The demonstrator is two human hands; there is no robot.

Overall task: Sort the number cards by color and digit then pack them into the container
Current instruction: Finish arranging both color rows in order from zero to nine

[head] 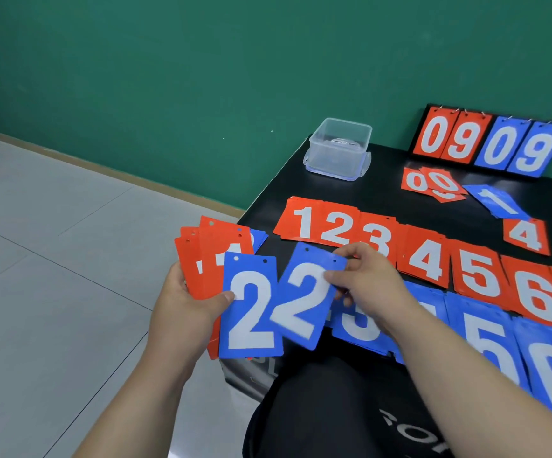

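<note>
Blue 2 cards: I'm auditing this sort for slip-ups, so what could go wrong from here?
1. The left hand grips a loose fan of red cards plus one blue 2 beyond the table edge; some could slide to the floor.
2. The right hand pinches the other blue 2 above the blue 3 pile; it could land there by mistake.

Bright, even, soft light; only faint shadows. Dull sheen across the black table (383, 173) beside the clear container (337, 147). Wide-angle bend at the edges, stretching the blue 6 card (549, 375). Slightly soft throughout.
</note>
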